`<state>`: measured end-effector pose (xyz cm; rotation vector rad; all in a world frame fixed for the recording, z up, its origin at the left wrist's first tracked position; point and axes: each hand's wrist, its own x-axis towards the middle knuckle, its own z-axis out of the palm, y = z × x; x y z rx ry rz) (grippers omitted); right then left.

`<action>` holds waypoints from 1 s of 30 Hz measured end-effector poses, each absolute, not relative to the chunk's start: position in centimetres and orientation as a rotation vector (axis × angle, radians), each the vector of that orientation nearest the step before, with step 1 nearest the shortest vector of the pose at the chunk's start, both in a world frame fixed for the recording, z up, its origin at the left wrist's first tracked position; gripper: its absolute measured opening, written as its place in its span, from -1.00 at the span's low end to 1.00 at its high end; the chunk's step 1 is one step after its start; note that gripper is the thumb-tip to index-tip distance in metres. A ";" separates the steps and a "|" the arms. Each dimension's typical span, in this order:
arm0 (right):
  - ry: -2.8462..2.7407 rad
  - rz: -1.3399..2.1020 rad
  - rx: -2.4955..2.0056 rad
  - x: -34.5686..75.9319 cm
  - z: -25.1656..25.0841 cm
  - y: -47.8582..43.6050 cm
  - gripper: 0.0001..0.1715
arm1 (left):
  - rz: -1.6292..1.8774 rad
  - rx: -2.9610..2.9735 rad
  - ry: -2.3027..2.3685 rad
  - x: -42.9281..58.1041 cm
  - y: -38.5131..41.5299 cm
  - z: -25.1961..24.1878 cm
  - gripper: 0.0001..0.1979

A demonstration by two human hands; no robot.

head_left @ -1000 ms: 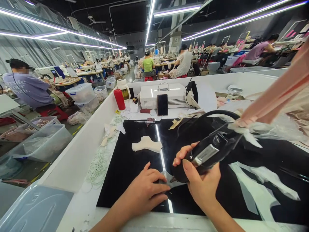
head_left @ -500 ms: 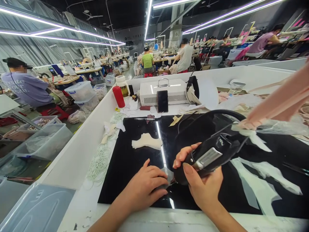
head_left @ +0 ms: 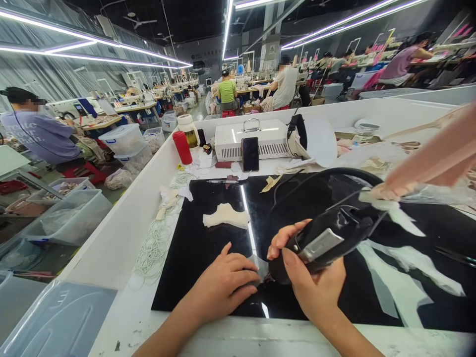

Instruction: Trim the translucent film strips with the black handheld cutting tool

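My right hand (head_left: 320,287) grips a black handheld power tool (head_left: 316,243) with a silver plate on its side. The tool tilts down to the left, its front end low over a glossy black board (head_left: 201,267). My left hand (head_left: 225,282) lies palm down just left of that end, fingers stretched and slightly apart. Its fingertips touch or nearly touch a thin translucent piece (head_left: 260,266); what lies under them is hidden. Beyond my left hand, a cream cut fabric piece (head_left: 226,216) rests on the board.
Pale cut pieces (head_left: 397,277) lie at right, below hanging pink fabric (head_left: 439,148). Green cord (head_left: 154,250) is heaped along the left wall. A phone (head_left: 250,154) leans on a white machine (head_left: 226,141) beside a red cup (head_left: 182,148). Other people sit at sewing tables beyond.
Both hands and the tool keep nearly the same place. The view has shifted very slightly, and the tool appears turned a little.
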<state>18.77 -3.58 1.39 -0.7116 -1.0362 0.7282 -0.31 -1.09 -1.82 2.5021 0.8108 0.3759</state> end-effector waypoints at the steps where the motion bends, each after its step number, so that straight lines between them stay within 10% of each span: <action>1: -1.026 0.714 -0.721 18.8 1.5 -3.5 -0.66 | 0.382 2.502 0.819 -0.3 -1.0 -1.8 -0.78; 30: -1.040 0.689 -0.711 18.6 1.7 -4.2 -0.67 | 0.285 2.415 0.821 -0.2 -0.8 -1.7 -0.58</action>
